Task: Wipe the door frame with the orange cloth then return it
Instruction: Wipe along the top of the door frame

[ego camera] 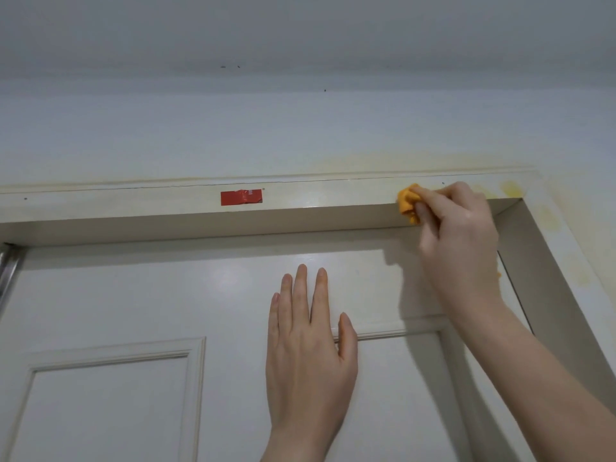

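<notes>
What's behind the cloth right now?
The cloth sits against the frame, at the top rail's lower edge near the right corner. The right hand grips it, hiding most of it; the frame patch behind is covered.

Shown: two hands, a left hand and a right hand; one orange cloth; one door frame; one door; one strip of red tape; one metal bar.
</notes>
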